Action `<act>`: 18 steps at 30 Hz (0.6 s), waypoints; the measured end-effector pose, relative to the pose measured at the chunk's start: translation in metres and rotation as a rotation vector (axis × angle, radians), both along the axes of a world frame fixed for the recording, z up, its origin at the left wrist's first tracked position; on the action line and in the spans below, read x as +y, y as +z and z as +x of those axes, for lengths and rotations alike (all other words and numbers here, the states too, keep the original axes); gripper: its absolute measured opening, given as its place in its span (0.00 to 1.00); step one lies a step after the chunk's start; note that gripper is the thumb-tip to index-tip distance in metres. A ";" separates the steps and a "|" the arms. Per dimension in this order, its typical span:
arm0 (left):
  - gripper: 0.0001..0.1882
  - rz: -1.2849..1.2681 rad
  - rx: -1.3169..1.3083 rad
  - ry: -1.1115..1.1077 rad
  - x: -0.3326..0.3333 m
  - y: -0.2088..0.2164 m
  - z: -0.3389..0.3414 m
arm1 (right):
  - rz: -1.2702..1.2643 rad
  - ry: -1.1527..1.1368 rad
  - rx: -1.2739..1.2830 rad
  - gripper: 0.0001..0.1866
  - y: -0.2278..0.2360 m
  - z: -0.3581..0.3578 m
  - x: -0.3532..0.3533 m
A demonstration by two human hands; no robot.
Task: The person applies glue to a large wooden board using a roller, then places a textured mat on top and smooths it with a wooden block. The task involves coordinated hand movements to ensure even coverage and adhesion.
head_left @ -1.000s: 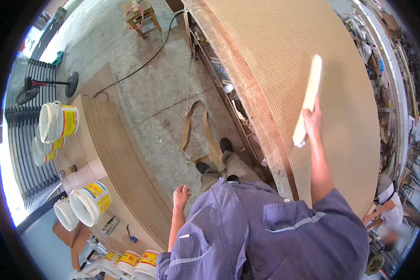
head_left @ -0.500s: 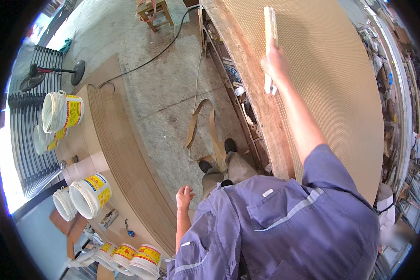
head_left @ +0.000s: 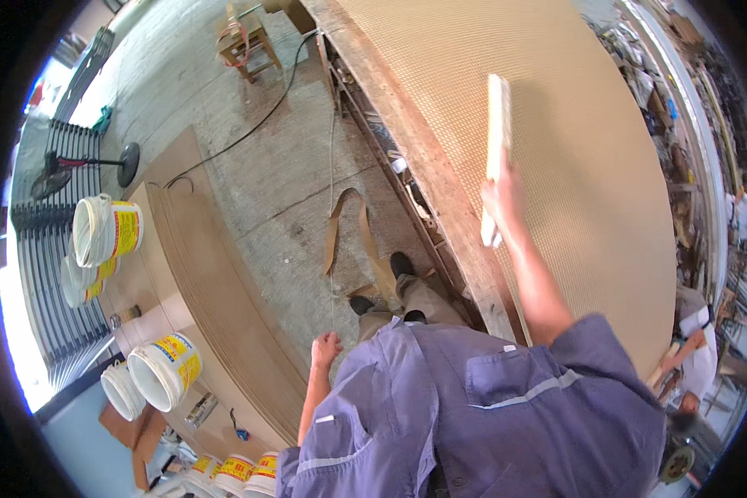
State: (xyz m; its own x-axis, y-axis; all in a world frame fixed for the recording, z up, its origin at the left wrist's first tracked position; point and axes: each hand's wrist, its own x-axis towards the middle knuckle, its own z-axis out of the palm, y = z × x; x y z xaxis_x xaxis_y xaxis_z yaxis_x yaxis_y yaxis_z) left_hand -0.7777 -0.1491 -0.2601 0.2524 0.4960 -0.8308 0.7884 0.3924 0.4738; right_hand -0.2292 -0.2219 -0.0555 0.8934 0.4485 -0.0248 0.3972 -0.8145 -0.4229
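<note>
My right hand [head_left: 504, 202] is wrapped round a long, narrow whitish bar [head_left: 498, 116] with a roughly rectangular section; I cannot make out its exact kind. The bar is over a big tan sheet [head_left: 589, 191] with a fine dotted texture, which lies on a wood-edged bench [head_left: 415, 108]. Whether the bar touches the sheet is hard to tell. Down at my left side, my left hand [head_left: 326, 348] hangs with its fingers curled in, and nothing shows in it. It is nearest to a stack of brown boards [head_left: 216, 290].
White buckets with yellow labels [head_left: 153, 378] stand on the board stack, beside a small blue tool [head_left: 239, 433]. A tan strip [head_left: 334, 232] and a black cable [head_left: 261, 116] lie on the floor. A wooden stool [head_left: 247, 50] is farther off. Another person [head_left: 697, 353] is at the right edge.
My right hand has drawn the whitish bar back toward my body along the sheet. The view has shifted somewhat. My left hand stays low at my side.
</note>
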 end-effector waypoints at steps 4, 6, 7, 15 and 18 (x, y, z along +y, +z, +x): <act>0.22 0.027 -0.075 -0.054 0.039 -0.023 0.016 | -0.040 -0.232 -0.006 0.41 -0.015 -0.067 -0.154; 0.21 0.029 -0.113 -0.054 0.058 -0.006 0.035 | -0.096 -0.360 -0.099 0.38 -0.023 -0.109 -0.236; 0.21 0.032 -0.126 -0.064 0.063 0.002 0.040 | -0.177 -0.428 -0.173 0.35 -0.052 -0.125 -0.304; 0.21 0.137 -0.128 -0.098 0.080 0.011 -0.015 | -0.392 -1.042 0.078 0.36 -0.070 -0.253 -0.490; 0.22 0.100 -0.065 0.035 0.061 0.006 -0.070 | -0.227 -1.054 0.128 0.39 0.011 -0.237 -0.357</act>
